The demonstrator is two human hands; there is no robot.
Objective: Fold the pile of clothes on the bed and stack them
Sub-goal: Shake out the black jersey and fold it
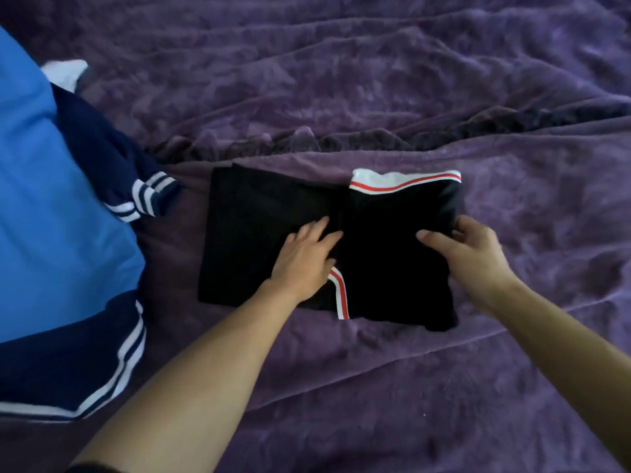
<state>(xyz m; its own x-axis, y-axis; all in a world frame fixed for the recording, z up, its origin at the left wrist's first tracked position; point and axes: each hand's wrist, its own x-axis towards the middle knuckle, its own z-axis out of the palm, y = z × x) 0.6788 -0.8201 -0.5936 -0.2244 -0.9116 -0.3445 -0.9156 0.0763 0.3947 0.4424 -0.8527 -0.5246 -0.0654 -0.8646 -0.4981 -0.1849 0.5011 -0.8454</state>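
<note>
- The black garment (259,240), with white-and-red trim, lies folded in the middle of the purple blanket (409,97).
- The left hand (304,257) lies flat on the garment's middle, fingers straight and pressing down.
- The right hand (467,250) pinches the garment's right edge, thumb on top and fingers curled round it.
- A blue and navy striped top (51,216) sits off to the left, apart from the garment, with a bit of white cloth (65,71) behind it.

black garment (273,213), folded, mid-bed

Rumpled purple plush blanket (444,80) covers whole surface, w/ dark raised fold (392,136) running across its middle.
</note>
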